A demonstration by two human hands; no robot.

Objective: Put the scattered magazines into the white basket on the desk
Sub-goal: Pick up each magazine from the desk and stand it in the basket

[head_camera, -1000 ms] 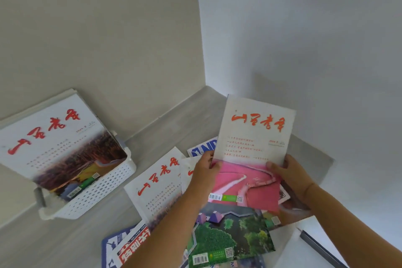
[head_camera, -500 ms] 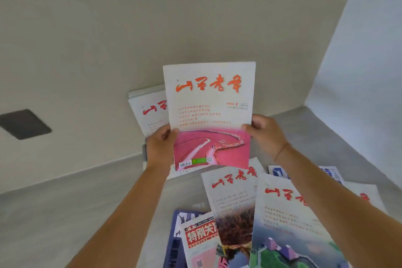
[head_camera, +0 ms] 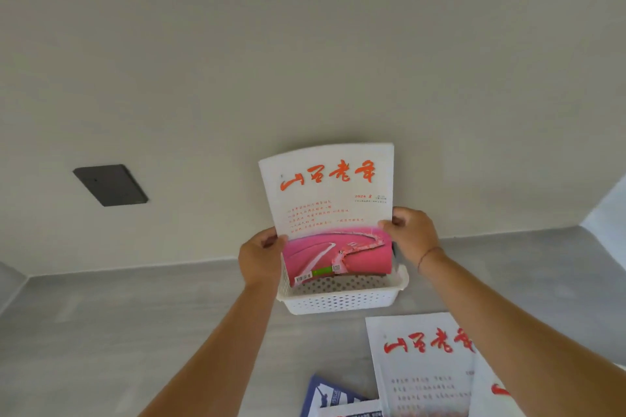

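A magazine with a white top, red brush title and pink picture [head_camera: 330,213] stands upright with its lower edge inside the white perforated basket [head_camera: 342,298] against the wall. My left hand [head_camera: 261,257] grips its left edge and my right hand [head_camera: 411,234] grips its right edge. Another magazine behind it shows only as a thin edge at the top. More scattered magazines lie on the desk at the lower right: a white one with the same red title [head_camera: 423,362] and a blue-covered one [head_camera: 328,396].
The grey desk [head_camera: 135,332] meets a beige wall behind the basket. A dark square plate [head_camera: 110,184] is set in the wall to the left. A white side wall [head_camera: 606,217] closes the corner at right.
Both hands carried the pink-pictured magazine from over the scattered pile to the left and down into the basket; its lower edge now sits inside the basket in front of the earlier magazine.
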